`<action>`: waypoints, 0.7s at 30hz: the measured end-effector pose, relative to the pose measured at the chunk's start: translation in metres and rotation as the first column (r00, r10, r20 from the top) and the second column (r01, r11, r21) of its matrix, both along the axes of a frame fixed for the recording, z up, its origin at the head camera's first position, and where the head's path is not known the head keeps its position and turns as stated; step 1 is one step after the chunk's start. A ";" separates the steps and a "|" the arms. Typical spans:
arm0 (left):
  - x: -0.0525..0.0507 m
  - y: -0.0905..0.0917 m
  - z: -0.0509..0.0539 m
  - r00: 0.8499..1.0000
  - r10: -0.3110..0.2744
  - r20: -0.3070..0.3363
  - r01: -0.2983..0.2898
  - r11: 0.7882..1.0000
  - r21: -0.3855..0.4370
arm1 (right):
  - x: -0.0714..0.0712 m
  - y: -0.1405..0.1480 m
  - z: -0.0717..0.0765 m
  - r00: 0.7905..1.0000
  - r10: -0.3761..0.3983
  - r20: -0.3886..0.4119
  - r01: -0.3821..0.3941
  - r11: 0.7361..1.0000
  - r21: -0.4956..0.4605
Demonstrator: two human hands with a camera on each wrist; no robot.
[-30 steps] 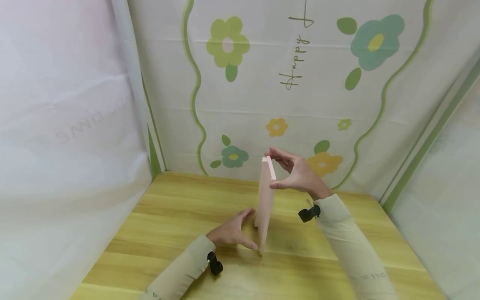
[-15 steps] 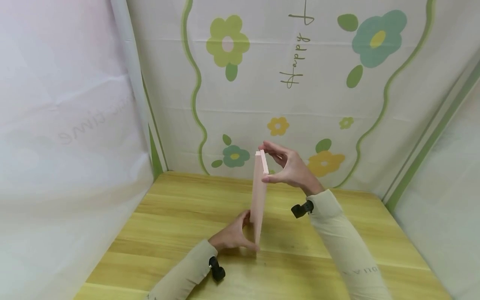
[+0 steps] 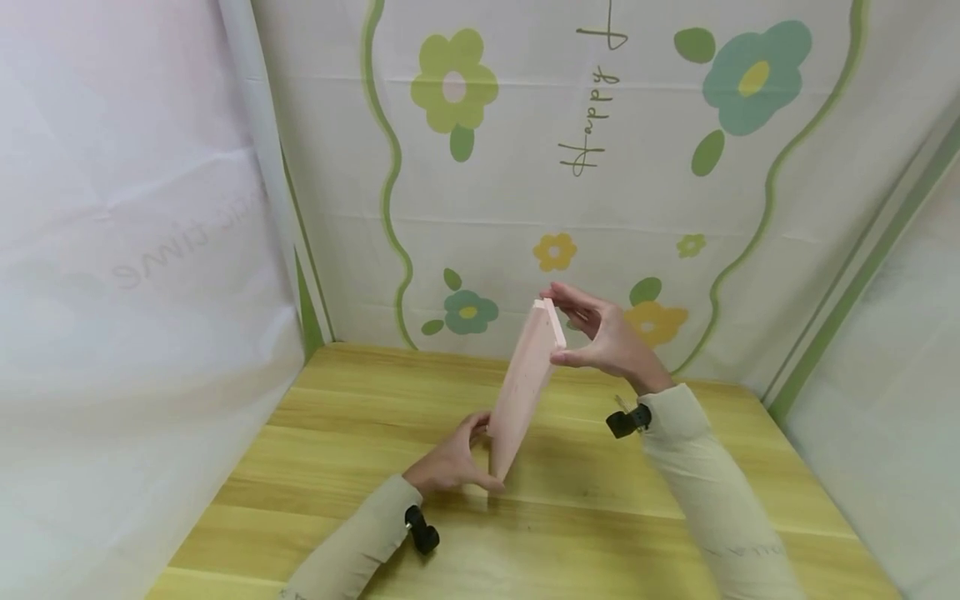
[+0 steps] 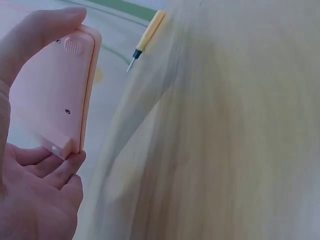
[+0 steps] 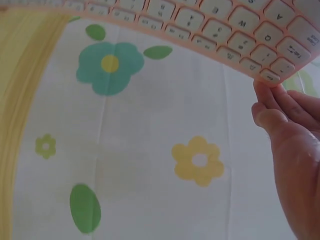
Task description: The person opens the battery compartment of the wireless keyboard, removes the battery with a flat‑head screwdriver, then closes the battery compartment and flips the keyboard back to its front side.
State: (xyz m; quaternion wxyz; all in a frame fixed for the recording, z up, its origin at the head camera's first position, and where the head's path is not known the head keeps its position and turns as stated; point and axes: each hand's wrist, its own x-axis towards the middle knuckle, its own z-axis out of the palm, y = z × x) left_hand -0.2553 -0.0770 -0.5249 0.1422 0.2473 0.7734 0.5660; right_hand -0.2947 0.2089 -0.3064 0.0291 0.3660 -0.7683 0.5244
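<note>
Watching this pink keyboard tilted over the table, left grip pinching its low left end, right grip pinching the raised right end. They're only holding edges, so imo one slack pinch could drop it.

We count one pink keyboard, held by two grips, the left grip and the right grip. There are two pale sleeves and two black wrist cameras. On the keyboard's underside, the left wrist view shows us two screws and one ribbed round foot. We find one yellow-handled screwdriver and one wooden worktop. Three cloth panels hang around. On the back one we count six flowers: two teal, two yellow, two green. We also see at least six leaves, two wavy lines and one "Happy".
</note>
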 end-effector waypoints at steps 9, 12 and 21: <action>-0.005 -0.034 0.008 0.997 0.036 -0.069 -0.040 0.997 -0.061 | 0.011 0.044 -0.006 0.998 -0.030 -0.049 0.039 0.981 0.189; -0.007 -0.046 0.013 0.996 0.040 -0.078 -0.047 0.996 -0.082 | 0.015 0.056 -0.011 0.996 -0.016 -0.092 0.040 0.963 0.266; -0.018 -0.073 0.027 0.984 0.024 -0.175 -0.053 0.985 -0.163 | 0.028 0.075 -0.037 0.991 -0.043 -0.127 0.099 0.873 0.477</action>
